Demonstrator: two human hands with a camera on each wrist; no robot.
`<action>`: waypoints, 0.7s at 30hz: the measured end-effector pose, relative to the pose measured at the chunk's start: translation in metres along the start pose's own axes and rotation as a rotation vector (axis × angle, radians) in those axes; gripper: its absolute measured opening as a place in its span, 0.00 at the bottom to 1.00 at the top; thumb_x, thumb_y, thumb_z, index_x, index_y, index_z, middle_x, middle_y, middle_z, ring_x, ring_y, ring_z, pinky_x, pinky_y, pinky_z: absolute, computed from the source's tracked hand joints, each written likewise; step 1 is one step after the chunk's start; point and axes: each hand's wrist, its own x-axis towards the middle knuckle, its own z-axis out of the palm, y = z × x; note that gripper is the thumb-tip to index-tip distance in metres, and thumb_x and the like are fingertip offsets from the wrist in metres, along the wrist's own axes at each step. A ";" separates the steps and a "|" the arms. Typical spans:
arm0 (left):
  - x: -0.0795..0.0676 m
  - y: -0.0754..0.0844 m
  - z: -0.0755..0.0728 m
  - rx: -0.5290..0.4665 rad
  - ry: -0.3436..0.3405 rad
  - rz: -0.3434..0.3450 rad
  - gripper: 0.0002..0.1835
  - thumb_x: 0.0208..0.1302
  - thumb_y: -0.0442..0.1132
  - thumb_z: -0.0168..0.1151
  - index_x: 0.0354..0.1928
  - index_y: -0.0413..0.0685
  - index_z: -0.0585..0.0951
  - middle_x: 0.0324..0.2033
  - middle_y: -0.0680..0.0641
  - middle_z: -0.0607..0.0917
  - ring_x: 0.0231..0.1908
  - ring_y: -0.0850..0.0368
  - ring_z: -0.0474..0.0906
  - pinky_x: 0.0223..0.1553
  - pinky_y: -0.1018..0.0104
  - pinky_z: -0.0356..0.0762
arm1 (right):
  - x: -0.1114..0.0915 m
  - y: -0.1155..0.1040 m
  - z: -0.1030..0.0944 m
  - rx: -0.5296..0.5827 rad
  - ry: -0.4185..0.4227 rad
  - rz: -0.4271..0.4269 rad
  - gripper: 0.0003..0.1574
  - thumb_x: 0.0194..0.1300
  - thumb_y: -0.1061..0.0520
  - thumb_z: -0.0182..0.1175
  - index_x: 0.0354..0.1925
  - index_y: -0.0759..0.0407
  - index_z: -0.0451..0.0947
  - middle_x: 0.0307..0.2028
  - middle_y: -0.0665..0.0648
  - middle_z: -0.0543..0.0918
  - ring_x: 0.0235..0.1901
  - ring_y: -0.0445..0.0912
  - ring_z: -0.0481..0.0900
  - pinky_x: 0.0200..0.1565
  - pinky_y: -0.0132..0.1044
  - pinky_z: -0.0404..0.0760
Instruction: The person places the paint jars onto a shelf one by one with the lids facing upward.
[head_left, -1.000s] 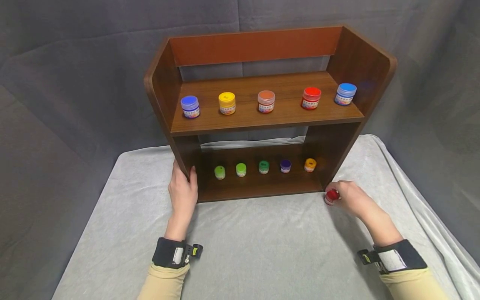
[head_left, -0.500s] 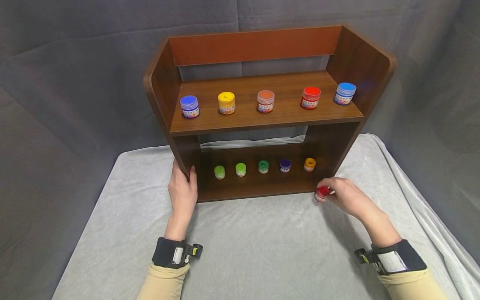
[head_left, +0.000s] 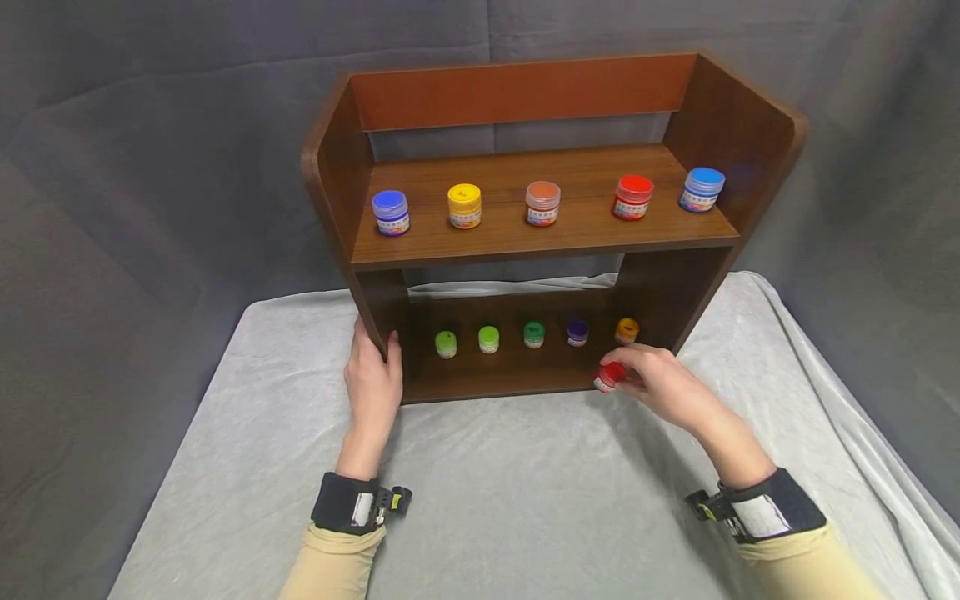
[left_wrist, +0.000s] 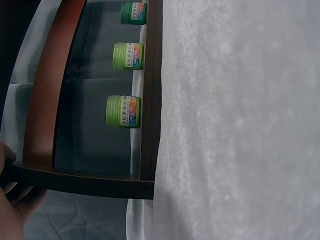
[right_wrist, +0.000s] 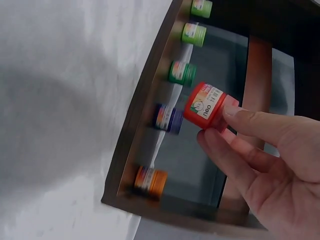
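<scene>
My right hand (head_left: 660, 385) pinches a red paint jar (head_left: 609, 377) between thumb and fingers, at the front of the lower board. In the right wrist view this jar (right_wrist: 205, 105) is tilted, its label showing. My left hand (head_left: 373, 379) grips the left side panel of a brown wooden shelf (head_left: 480, 379), thumb on one face and fingers on the other. On the lower board stand a yellow-green jar (head_left: 446, 345), a light green jar (head_left: 488, 339), a dark green jar (head_left: 534, 335), a purple jar (head_left: 577, 333) and an orange-yellow jar (head_left: 627, 331).
Along the upper board stand a violet-blue jar (head_left: 391, 213), a yellow jar (head_left: 464, 206), an orange-brown jar (head_left: 542, 204), another red jar (head_left: 633, 197) and a blue jar (head_left: 702, 190). A grey cloth (head_left: 510, 500) covers the table; a dark curtain (head_left: 187, 167) hangs behind.
My right hand has carried the red jar leftward and slightly up, from the shelf's lower right corner to the front of the lower board. My left hand keeps its grip. The view has shifted slightly.
</scene>
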 end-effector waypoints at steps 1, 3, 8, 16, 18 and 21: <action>0.000 0.000 0.000 -0.001 -0.004 -0.002 0.29 0.70 0.39 0.55 0.68 0.33 0.64 0.55 0.29 0.79 0.51 0.32 0.79 0.46 0.36 0.75 | 0.002 -0.001 0.001 0.008 0.002 -0.003 0.21 0.49 0.72 0.70 0.44 0.65 0.81 0.37 0.60 0.84 0.34 0.50 0.80 0.37 0.46 0.82; 0.000 0.001 0.000 -0.002 -0.009 -0.007 0.29 0.70 0.39 0.55 0.68 0.33 0.64 0.56 0.29 0.78 0.52 0.32 0.79 0.46 0.37 0.75 | 0.006 -0.004 0.005 0.021 0.009 -0.009 0.22 0.49 0.73 0.69 0.45 0.66 0.81 0.37 0.60 0.84 0.35 0.50 0.80 0.37 0.46 0.82; 0.000 0.000 0.001 -0.008 -0.008 -0.010 0.29 0.70 0.39 0.55 0.69 0.33 0.63 0.57 0.29 0.78 0.53 0.32 0.78 0.47 0.37 0.75 | 0.015 -0.011 0.016 0.031 0.041 -0.034 0.22 0.50 0.74 0.67 0.46 0.65 0.81 0.40 0.61 0.84 0.37 0.51 0.81 0.38 0.46 0.82; -0.001 0.000 0.001 -0.006 -0.006 -0.015 0.30 0.70 0.40 0.55 0.69 0.34 0.63 0.58 0.30 0.78 0.52 0.32 0.79 0.47 0.37 0.76 | 0.027 -0.022 0.033 0.025 0.041 -0.069 0.23 0.49 0.72 0.70 0.46 0.65 0.81 0.41 0.63 0.85 0.38 0.51 0.82 0.39 0.46 0.83; -0.001 0.000 0.001 -0.008 -0.004 -0.012 0.30 0.70 0.40 0.56 0.69 0.34 0.64 0.57 0.30 0.78 0.52 0.32 0.79 0.47 0.37 0.75 | 0.030 -0.026 0.036 0.031 0.039 -0.068 0.23 0.49 0.71 0.70 0.46 0.65 0.81 0.40 0.62 0.85 0.37 0.51 0.82 0.40 0.46 0.83; 0.000 0.000 0.001 -0.018 0.000 -0.011 0.30 0.70 0.41 0.55 0.69 0.35 0.64 0.58 0.30 0.78 0.52 0.32 0.78 0.47 0.37 0.75 | 0.033 -0.030 0.040 0.040 0.044 -0.067 0.23 0.49 0.70 0.72 0.46 0.64 0.81 0.40 0.62 0.85 0.37 0.51 0.82 0.41 0.47 0.84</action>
